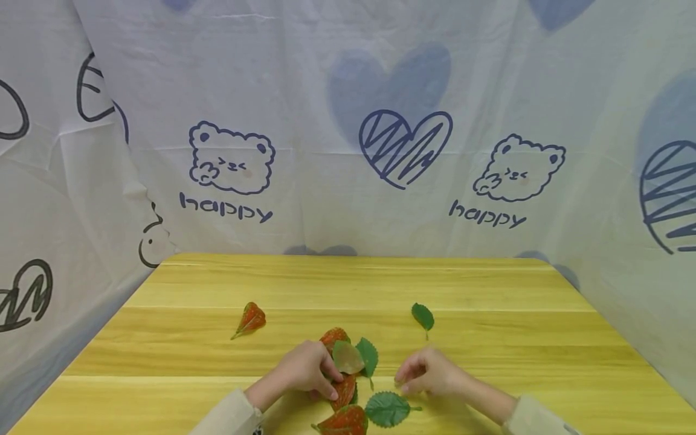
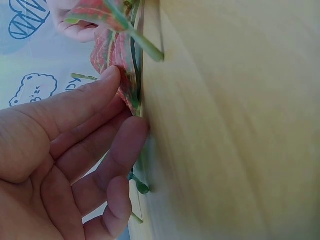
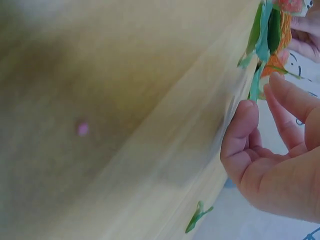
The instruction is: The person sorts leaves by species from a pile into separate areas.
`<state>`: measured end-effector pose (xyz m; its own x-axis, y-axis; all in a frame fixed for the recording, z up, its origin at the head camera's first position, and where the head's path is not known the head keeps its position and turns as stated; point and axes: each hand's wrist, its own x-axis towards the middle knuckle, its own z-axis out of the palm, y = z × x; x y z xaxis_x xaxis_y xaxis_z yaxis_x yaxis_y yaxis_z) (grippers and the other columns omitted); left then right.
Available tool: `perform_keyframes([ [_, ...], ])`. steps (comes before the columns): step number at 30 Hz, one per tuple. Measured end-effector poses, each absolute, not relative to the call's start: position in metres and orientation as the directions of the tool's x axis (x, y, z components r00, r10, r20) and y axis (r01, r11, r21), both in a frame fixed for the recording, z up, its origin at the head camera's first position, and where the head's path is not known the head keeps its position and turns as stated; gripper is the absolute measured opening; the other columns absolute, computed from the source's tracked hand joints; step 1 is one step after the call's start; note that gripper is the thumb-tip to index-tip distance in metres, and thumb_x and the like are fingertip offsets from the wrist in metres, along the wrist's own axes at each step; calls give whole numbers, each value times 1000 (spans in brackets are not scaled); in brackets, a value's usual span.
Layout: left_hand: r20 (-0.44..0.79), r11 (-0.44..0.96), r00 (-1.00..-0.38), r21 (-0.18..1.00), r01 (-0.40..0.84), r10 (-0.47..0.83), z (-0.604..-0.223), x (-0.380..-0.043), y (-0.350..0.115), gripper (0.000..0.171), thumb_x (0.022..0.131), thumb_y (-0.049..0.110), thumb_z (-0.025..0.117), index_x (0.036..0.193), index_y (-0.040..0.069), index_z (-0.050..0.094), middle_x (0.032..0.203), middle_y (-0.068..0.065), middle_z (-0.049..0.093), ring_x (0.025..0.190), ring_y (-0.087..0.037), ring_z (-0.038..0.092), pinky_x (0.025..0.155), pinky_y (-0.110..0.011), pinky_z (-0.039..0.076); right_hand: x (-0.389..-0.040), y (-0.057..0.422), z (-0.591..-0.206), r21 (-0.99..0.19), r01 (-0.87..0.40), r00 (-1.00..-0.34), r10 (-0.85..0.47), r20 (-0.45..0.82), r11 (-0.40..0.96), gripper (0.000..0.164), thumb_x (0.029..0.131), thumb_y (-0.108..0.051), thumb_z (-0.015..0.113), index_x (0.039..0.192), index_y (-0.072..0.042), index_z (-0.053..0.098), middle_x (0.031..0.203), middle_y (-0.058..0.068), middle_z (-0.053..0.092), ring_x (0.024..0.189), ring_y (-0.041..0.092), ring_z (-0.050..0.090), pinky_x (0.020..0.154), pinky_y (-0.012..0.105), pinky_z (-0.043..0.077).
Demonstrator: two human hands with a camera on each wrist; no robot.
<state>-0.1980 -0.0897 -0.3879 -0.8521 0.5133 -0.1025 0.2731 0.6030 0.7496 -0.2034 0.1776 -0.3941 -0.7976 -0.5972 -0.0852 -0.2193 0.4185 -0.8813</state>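
Note:
In the head view my left hand point(image 1: 311, 370) pinches a red leaf point(image 1: 344, 391) low in a small cluster of artificial leaves. The left wrist view has its thumb point(image 2: 111, 80) on this red leaf point(image 2: 117, 50), close over the tabletop. Just right of the cluster, my right hand point(image 1: 429, 373) hovers low with loosely bent fingers and nothing in its grasp. Between the hands lie a green leaf point(image 1: 368, 356) and a pale brownish-green leaf point(image 1: 348, 357). Nearer me are a serrated green leaf point(image 1: 388, 409) and a large red leaf point(image 1: 345, 421).
Alone at the left of the wooden table point(image 1: 489, 290) lies a red leaf point(image 1: 252, 318). A small green leaf point(image 1: 422, 316) lies farther back on the right. A white cloth point(image 1: 321, 199) printed with hearts and bears hangs behind the table's far edge.

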Motion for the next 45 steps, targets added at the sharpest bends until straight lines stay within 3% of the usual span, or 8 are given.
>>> perform_keyframes([
  [15,-105,615,-855,738,276,509,-387,-198,-89,17,61,6,79,77,8,72,80,-6,68,45,-14,57,43,-25,47,-193,171,-392,-915,-198,-721,-685,-106,350,15,72,8,66,88,10,65,71,4,58,52,5,44,42,14,33],
  [23,-108,627,-856,728,279,506,-384,-197,-88,17,61,6,79,76,8,72,81,-5,67,44,-15,57,43,-25,47,-196,170,-393,-904,-220,-709,-697,-111,367,18,68,12,66,86,10,66,75,8,61,57,6,46,46,16,38],
  [35,-114,571,-843,782,251,526,-384,-199,-89,16,63,1,77,78,2,70,76,-6,67,48,-17,59,45,-27,48,-196,164,-391,-866,-251,-717,-684,-133,432,20,65,17,66,83,8,67,75,2,58,62,7,43,54,18,41],
  [45,-7,513,-860,804,299,511,-382,-204,-84,11,68,-2,73,77,0,69,67,-1,64,56,-13,58,49,-25,48,-197,163,-393,-846,-268,-723,-677,-140,461,20,66,14,68,83,5,68,74,1,56,63,8,42,56,19,40],
])
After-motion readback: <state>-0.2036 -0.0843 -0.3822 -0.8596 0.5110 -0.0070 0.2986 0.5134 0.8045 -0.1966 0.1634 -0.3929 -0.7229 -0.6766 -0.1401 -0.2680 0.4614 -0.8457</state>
